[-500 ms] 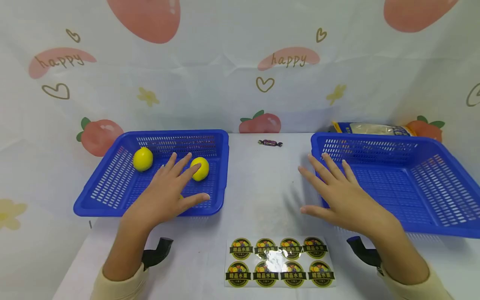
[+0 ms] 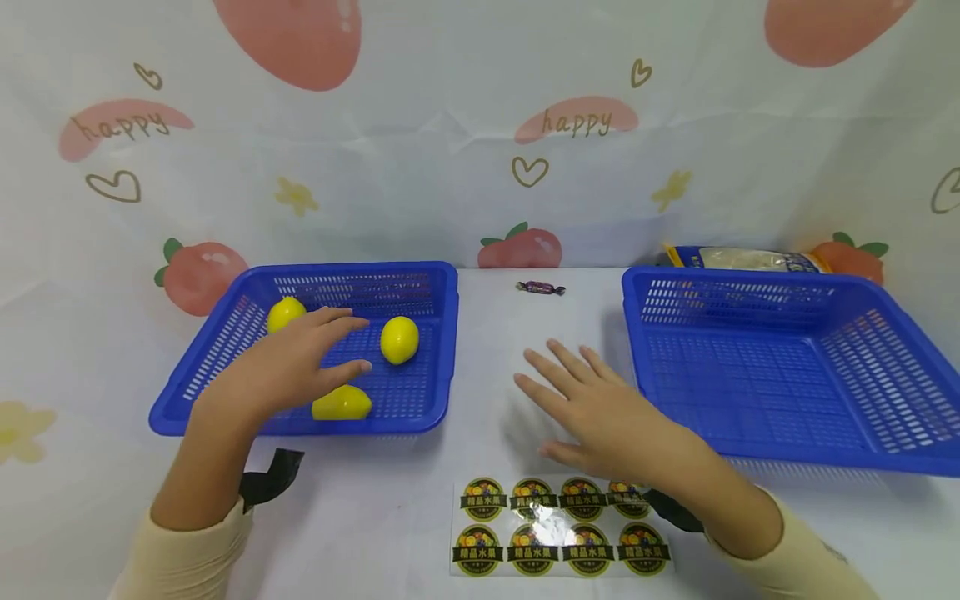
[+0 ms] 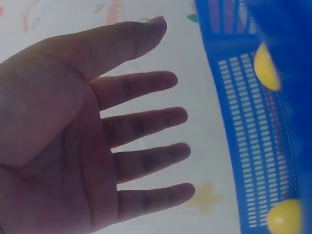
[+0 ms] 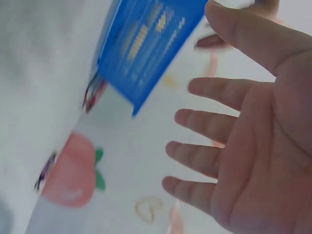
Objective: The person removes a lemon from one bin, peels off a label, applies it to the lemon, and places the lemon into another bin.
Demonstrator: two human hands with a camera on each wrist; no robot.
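Note:
My left hand hovers over the left blue basket, fingers extended and holding nothing. Three lemons lie in that basket: one lemon right of the fingertips, another partly behind the hand, and a third by the near wall below the thumb. In the left wrist view the palm is bare, fingers spread. My right hand, also spread and holding nothing, is above the white table between the baskets, just beyond a sheet of round fruit stickers. Its bare palm shows in the right wrist view.
A second blue basket with no fruit in it stands at the right. Behind it lies a blue and yellow packet. One wrapped candy rests at the table's back edge, before a printed cloth backdrop.
My left hand has shifted left and tilted, uncovering the near lemon. The right hand has moved left, from the right basket's edge to over the middle of the table.

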